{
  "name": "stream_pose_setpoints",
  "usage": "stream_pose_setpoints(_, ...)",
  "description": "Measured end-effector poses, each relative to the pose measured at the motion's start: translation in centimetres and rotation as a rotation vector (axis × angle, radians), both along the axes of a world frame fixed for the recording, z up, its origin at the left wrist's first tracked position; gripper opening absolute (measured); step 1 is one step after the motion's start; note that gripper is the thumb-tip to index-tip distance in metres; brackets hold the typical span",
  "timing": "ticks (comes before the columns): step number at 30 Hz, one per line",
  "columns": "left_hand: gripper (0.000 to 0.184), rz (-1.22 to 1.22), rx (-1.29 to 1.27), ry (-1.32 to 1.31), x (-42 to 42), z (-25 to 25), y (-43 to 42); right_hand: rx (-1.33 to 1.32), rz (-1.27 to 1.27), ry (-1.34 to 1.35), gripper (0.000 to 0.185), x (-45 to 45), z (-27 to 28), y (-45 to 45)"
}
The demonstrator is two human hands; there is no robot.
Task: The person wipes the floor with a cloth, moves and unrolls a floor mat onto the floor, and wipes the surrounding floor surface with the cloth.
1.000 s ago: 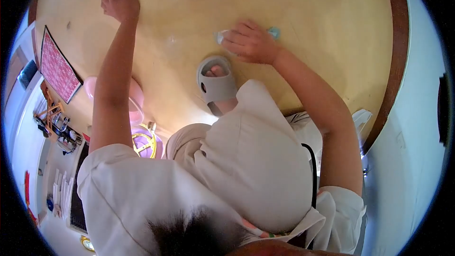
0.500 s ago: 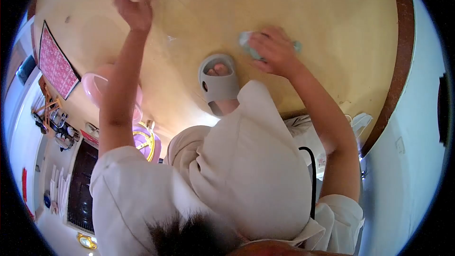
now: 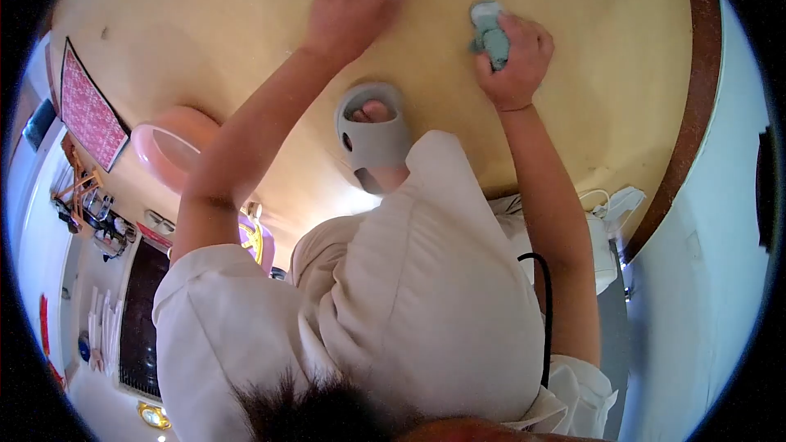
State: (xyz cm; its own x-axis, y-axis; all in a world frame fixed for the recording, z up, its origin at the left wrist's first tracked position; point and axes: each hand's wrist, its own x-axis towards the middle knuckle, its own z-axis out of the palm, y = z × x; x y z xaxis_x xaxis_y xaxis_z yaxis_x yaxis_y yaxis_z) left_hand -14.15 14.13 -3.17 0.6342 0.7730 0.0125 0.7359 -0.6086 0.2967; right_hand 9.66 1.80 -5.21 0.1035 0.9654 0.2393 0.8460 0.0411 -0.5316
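Observation:
My right hand (image 3: 521,56) is wrapped round a crumpled pale-green cloth (image 3: 494,42) with a whitish end, low over the yellowish floor (image 3: 442,41). To the left, my left hand (image 3: 354,10) is slightly blurred over the floor, its back towards me. One finger or thumb stretches out to the right and the other fingertips are partly hidden; nothing shows in it. Between and below my hands is my foot in a grey slipper (image 3: 372,127).
A pink basin (image 3: 176,143) stands left of my left forearm, near a red patterned mat (image 3: 94,110). A purple container with a yellow item (image 3: 255,237) is partly hidden by my arm. A brown border (image 3: 696,74) runs along the right wall, near a white object (image 3: 624,203).
My left hand has moved right and reaches across the floor above the slipper. My right hand has shifted up and right with the cloth, and has turned.

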Motion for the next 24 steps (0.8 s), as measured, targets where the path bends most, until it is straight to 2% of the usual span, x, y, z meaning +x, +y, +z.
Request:
stream_pose_setpoints(3, 0.048, -0.001, -0.032, 0.016, 0.17, 0.17, 0.01, 0.039, 0.018, 0.016, 0.052, 0.14, -0.35, -0.13)
stream_pose_setpoints(6, 0.049, 0.002, 0.068, -0.034, 0.39, -0.47, 0.14, 0.075, 0.018, 0.024, 0.051, 0.07, -0.63, 0.05)
stream_pose_setpoints(15, 0.044, 0.055, -0.082, -0.014, 0.35, 0.11, 0.43, 0.136, 0.001, -0.019, 0.048, -0.30, -0.68, 0.39)
stream_pose_setpoints(24, 0.046, 0.034, -0.054, -0.019, 0.07, -0.29, 0.20, 0.148, 0.004, -0.005, 0.048, -0.27, -0.56, 0.29)
